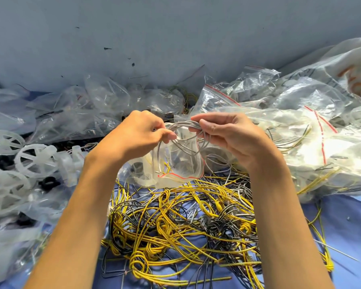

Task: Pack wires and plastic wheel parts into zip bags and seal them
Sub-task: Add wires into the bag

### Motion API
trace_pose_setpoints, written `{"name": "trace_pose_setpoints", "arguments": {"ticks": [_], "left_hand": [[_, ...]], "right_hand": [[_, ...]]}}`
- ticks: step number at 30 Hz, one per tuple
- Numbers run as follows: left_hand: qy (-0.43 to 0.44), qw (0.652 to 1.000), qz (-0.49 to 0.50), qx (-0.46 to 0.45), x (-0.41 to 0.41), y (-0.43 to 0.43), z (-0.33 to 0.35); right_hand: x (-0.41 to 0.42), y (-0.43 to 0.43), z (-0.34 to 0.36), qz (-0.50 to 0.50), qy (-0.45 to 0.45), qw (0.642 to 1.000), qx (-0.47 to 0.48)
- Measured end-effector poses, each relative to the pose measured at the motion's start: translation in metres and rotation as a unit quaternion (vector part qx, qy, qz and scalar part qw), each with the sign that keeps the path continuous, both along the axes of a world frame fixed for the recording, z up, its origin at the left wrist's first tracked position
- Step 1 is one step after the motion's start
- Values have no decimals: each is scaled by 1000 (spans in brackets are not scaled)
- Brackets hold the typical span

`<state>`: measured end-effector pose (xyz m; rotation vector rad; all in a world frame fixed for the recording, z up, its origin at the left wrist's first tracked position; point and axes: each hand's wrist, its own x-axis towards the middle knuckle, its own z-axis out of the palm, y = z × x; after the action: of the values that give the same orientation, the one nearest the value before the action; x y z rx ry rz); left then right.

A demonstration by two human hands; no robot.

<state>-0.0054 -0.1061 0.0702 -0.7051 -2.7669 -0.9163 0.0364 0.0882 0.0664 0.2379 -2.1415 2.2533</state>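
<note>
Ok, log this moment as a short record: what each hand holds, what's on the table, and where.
left hand: shut on grey wires
right hand: shut on grey wires
zip bag: hanging below the hands, mouth red-lined, wheel inside
wire pile: yellow, black and grey, loose on blue cloth, near side
wheels: white plastic, left
filled bags: heaped right

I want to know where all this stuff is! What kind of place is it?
Probably a small packing workbench, maybe in a workshop. A heap of yellow and black wires covers the blue table, white plastic wheels lie nearby, and zip bags pile up by a plain wall.
</note>
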Motion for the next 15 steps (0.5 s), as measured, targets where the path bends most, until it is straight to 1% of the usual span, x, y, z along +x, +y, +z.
{"name": "trace_pose_setpoints", "arguments": {"ticks": [4,10,13,15], "left_hand": [[13,1000,7,13,-1,-2,-1],[16,1000,8,3,-2,0,-2],[17,1000,8,-9,-2,1,-3],[22,1000,2,5,-3,0,-4]], "right_hand": [[-1,7,-4,7,-14,1000,-10],[-1,12,-11,69,-31,997,2],[-3,11,-14,85,-45,995,-22],[-3,12,-14,93,-45,994,-21]]}}
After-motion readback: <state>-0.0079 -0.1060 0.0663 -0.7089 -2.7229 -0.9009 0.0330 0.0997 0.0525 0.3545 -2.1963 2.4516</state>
